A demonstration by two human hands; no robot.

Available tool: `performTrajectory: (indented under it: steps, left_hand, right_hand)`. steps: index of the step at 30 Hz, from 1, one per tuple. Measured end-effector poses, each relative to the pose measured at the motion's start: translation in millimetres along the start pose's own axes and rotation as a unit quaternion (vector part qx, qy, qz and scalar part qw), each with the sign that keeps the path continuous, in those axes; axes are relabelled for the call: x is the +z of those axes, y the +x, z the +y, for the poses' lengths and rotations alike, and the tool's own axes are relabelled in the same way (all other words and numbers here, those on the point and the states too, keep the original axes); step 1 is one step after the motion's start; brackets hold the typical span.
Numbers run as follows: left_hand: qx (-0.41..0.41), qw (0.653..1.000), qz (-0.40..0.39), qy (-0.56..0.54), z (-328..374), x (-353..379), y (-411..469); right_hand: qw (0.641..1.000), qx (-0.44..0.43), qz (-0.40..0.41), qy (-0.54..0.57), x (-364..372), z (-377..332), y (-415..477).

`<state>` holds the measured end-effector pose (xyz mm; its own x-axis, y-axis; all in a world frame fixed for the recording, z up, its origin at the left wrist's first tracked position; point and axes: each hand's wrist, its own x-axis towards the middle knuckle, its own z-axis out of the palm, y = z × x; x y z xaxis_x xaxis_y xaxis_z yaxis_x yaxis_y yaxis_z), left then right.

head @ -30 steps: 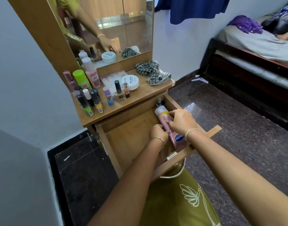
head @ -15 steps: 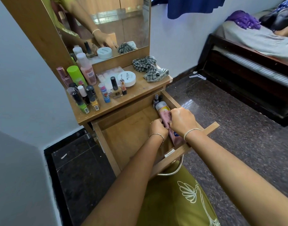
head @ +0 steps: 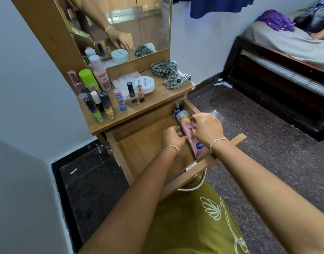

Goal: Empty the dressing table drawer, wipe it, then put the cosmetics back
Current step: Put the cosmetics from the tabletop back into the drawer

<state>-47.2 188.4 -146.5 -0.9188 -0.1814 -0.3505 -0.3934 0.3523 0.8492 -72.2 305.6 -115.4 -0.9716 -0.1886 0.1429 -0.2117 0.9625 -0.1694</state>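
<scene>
white tub [head: 144,84] reads "nail polish"; pink tube's [head: 196,147] logo unclear.

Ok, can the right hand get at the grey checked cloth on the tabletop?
Probably yes: the grey checked cloth lies uncovered, nothing above it; the right hand must first release the pink plastic tube.

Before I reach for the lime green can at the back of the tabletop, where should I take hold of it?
Grip the lime green can around its upper body, coming down from above and from the front. It stands roughly upright with the pink bottle close on its right, and the nail polish bottles crowd in front of its base, so only the top half looks free for fingers.
</scene>
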Motion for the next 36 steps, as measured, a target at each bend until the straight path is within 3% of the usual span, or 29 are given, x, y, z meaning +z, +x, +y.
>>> performTrajectory:
  steps: [8,12,15,22,36]
  left_hand:
    - [0.157,0.968,0.192,0.037,36,-84,-29]
    - [0.232,0.926,0.269,0.128,58,-138,-33]
    - [0.275,0.875,0.320,0.236,73,-176,-28]
    - [0.196,0.824,0.234,0.477,87,-200,-8]
    - [0.234,0.821,0.237,0.464,74,-186,3]
  right_hand:
    - [0.990,-0.033,0.094,0.096,-38,-57,18]
    - [0.980,-0.060,0.118,0.149,-48,-89,36]
    - [0.973,-0.115,0.097,0.173,-51,-107,54]
    - [0.973,-0.176,0.048,0.141,-51,-132,79]
    - [0.978,-0.163,0.032,0.123,-42,-130,91]
